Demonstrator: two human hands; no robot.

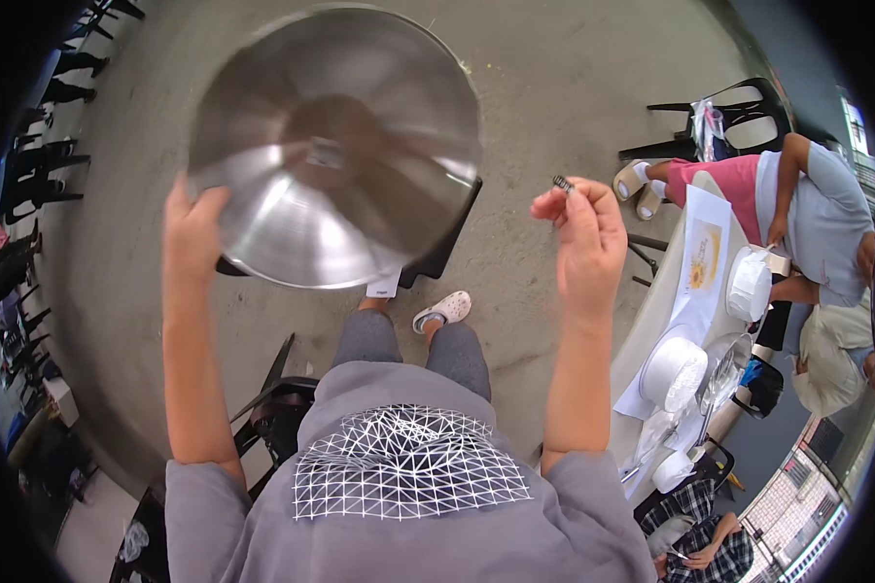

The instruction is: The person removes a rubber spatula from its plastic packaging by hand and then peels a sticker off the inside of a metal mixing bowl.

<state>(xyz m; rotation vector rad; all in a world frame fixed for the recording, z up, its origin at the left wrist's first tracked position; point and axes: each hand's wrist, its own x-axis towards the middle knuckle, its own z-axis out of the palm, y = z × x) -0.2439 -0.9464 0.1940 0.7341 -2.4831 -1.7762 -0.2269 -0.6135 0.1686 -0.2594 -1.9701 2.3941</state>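
Note:
A large, round, shiny metal bowl is tilted with its hollow side towards me at the upper left, slightly blurred. My left hand grips its lower left rim, thumb on the near side. A pale patch, perhaps a sticker, is at the bowl's centre. To the right of the bowl and apart from it, my right hand is raised, pinching a small dark coil, like a spring, between thumb and fingertips. Behind the bowl's lower edge a black chair partly shows, with a white tag hanging near my leg.
At right a long table bears white covered round forms, a clear plastic-wrapped item and a printed sheet. People stand and sit beyond it. Black chairs stand at upper right, far left and beside my left hip.

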